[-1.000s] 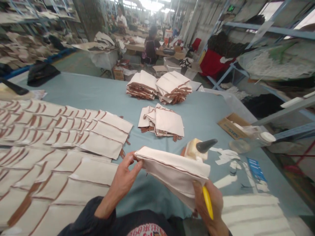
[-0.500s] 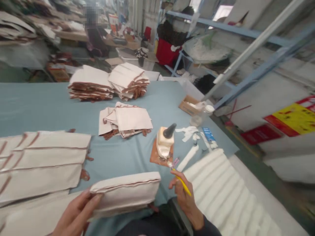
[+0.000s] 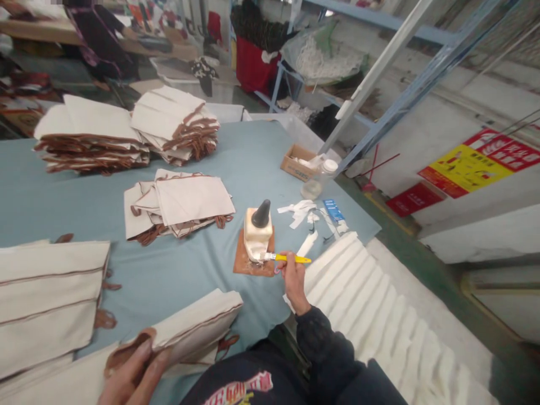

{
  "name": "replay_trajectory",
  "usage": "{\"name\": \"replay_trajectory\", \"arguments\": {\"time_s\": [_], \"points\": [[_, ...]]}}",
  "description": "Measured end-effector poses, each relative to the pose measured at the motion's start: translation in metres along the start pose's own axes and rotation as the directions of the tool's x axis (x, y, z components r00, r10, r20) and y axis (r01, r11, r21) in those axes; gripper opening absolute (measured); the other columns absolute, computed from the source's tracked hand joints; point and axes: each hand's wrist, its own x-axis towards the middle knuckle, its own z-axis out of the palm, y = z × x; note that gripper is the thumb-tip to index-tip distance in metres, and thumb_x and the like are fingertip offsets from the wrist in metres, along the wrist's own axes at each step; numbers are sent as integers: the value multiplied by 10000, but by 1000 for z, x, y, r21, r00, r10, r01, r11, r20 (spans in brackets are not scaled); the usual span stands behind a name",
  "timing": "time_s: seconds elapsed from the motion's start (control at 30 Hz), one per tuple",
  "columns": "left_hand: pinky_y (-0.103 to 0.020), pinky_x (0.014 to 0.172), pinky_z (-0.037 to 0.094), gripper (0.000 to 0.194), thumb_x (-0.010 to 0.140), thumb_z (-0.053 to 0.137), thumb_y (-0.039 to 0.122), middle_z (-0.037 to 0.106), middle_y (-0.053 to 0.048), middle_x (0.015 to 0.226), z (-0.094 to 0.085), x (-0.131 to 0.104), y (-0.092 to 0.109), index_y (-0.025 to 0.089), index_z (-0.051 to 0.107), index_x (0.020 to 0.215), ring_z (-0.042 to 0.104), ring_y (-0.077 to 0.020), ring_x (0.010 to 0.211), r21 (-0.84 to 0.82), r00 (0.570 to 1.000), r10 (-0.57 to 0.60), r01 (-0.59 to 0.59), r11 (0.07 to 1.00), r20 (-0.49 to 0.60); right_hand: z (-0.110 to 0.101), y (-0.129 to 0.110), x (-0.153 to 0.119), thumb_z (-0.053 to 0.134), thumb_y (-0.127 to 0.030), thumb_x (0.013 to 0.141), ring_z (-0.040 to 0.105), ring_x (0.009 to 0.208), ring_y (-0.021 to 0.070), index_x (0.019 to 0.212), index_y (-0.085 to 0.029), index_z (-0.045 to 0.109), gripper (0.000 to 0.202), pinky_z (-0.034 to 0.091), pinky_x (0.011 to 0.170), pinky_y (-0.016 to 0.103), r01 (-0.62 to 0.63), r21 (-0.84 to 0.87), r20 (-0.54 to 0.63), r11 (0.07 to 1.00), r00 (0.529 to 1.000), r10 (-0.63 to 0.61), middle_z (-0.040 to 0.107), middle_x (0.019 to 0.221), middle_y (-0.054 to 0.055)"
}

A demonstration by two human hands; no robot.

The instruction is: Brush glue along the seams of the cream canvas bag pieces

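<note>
Right grip (image 3: 294,281) holds the yellow brush (image 3: 292,259) by its handle.

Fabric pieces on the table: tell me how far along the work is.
The far stacks, already piled up, look done. In hand: the left hand holds a folded piece; the right hand holds a yellow-handled brush at the cream container. The overlapping pieces at left seem to remain.

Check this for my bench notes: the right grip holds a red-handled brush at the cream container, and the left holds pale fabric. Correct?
The head view shows a yellow handle, not red. The right grip does hold the brush at the cream container, and the left grip pale fabric.
</note>
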Motion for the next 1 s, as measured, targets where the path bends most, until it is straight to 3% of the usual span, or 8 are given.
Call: {"name": "replay_trajectory", "arguments": {"time_s": [0.23, 0.37, 0.5, 0.67, 0.9, 1.0], "points": [[-371, 933, 662, 434, 761, 791, 623, 818, -27, 1174, 3, -18, 10, 291, 819, 1040, 711, -350, 1202, 4, 995, -96, 96, 995, -25, 30, 16, 20, 422, -781, 946, 619, 581, 203, 748, -171, 726, 710, 478, 606, 307, 67, -209, 89, 976, 995, -49, 698, 603, 65], [-401, 1001, 638, 383, 830, 742, 583, 823, -28, 1098, 10, -30, 20, 304, 810, 1083, 695, -359, 1235, -37, 991, -137, 136, 990, -8, 39, 20, 24, 535, -729, 911, 656, 619, 234, 613, -217, 691, 613, 484, 660, 324, 123, -325, 144, 938, 986, -79, 702, 578, 81], [-421, 1082, 598, 380, 879, 687, 566, 819, -14, 1161, 14, -32, 29, 320, 801, 1146, 690, -348, 1264, -43, 991, -131, 130, 991, -37, 43, 20, 26, 549, -696, 917, 671, 619, 246, 553, -222, 676, 611, 481, 659, 327, 134, -372, 154, 919, 985, -81, 676, 530, 92], [-424, 1006, 637, 404, 867, 680, 586, 827, -42, 1161, 3, -17, 29, 273, 826, 1077, 694, -368, 1252, 54, 996, -53, 49, 997, 77, 31, 20, 23, 451, -720, 967, 658, 595, 218, 691, -180, 745, 674, 497, 620, 310, 118, -323, 124, 939, 989, -82, 718, 592, 83], [-375, 978, 626, 441, 829, 683, 679, 825, -57, 1139, -1, -1, 29, 287, 831, 969, 724, -347, 1160, 117, 998, 59, -61, 991, 23, 9, 28, 17, 398, -774, 965, 571, 471, 180, 882, -124, 766, 751, 458, 492, 285, 82, -240, 45, 967, 996, -73, 665, 548, 38], [-367, 988, 614, 433, 865, 662, 657, 829, -51, 1157, -3, 2, 25, 283, 834, 1001, 734, -336, 1150, 131, 991, 85, -98, 987, 101, 4, 30, 14, 386, -760, 983, 588, 489, 177, 964, -113, 757, 746, 474, 510, 284, 94, -233, 41, 968, 995, -87, 706, 620, 54]]}}
